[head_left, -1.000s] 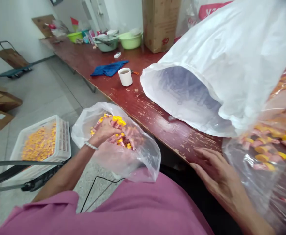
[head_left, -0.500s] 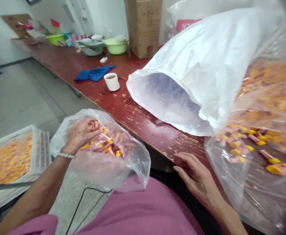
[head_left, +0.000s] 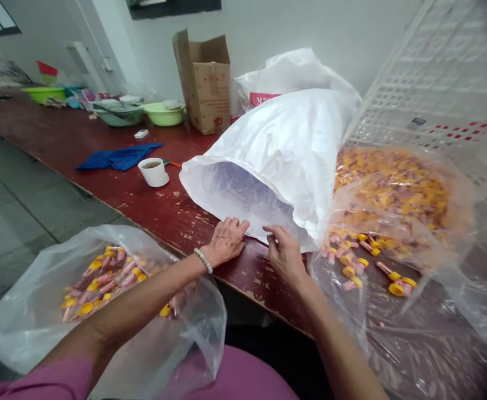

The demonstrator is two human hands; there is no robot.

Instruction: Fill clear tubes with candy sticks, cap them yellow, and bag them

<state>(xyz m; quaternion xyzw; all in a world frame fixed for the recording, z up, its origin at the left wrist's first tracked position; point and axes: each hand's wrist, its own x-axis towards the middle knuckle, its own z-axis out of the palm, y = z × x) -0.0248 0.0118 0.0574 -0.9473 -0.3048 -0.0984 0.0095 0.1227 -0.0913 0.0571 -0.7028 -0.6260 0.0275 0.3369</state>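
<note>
My left hand [head_left: 227, 239], with a beaded bracelet at the wrist, is at the lower lip of a large white sack [head_left: 276, 144]. Its fingers are curled together, and whatever they hold is hidden. To its right, my right hand [head_left: 285, 254] reaches to the same lip, index finger and thumb apart, nothing visible in it. Clear plastic tubes [head_left: 239, 191] lie inside the sack's open mouth. Below my left forearm, an open clear plastic bag [head_left: 30, 300] contains many pink pieces with yellow caps [head_left: 97, 278].
On the worn red table [head_left: 143, 205] stand a white cup [head_left: 154, 173], a blue cloth [head_left: 120, 156], green basins [head_left: 164, 114] and a cardboard box [head_left: 210, 94]. At right, more yellow-capped pieces [head_left: 401, 183] lie in clear plastic, with a white perforated crate [head_left: 426, 89] behind.
My left hand has left the bag of yellow-capped pieces and moved right to the sack's lip. My right hand has moved from the table edge up to the lip. The view has shifted right.
</note>
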